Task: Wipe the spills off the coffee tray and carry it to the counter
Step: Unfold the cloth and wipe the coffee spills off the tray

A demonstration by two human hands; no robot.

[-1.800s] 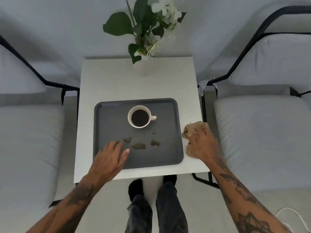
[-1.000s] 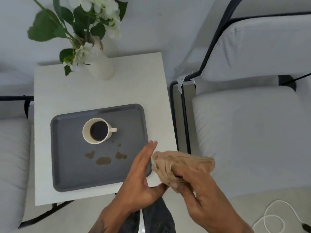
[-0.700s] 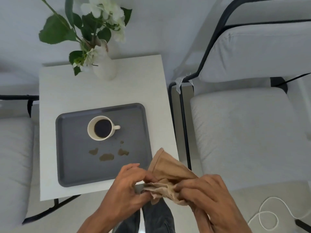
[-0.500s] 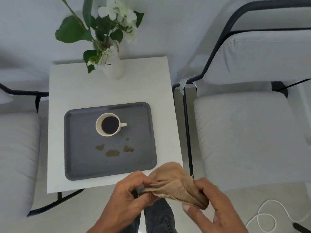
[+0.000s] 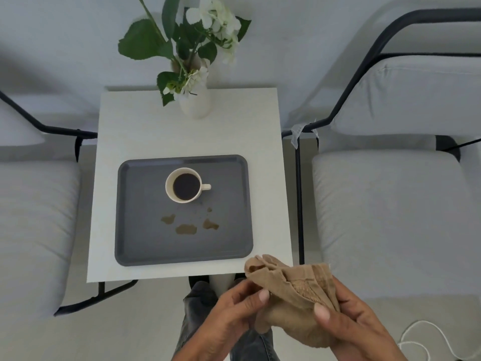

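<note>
A dark grey tray (image 5: 145, 243) lies on the small white table (image 5: 145, 131). On it stands a cream cup of black coffee (image 5: 185, 185), handle to the right. Three brown spills (image 5: 186, 228) and a small drop lie just in front of the cup. Below the table's front right corner, both hands hold a crumpled tan cloth (image 5: 291, 285). My left hand (image 5: 229, 319) pinches its left side and my right hand (image 5: 348, 327) grips its right side. The cloth hangs in the air, off the tray.
A white vase with green leaves and white flowers (image 5: 194, 100) stands at the table's far edge. Grey cushioned chairs with black frames flank the table, left (image 5: 33, 220) and right (image 5: 390, 212). A white cable (image 5: 419, 340) lies on the floor at the bottom right.
My right hand lifted the cloth off the table's right edge. My left hand left the tray and joined it; both now work the cloth in front of the table. The view shifted.
</note>
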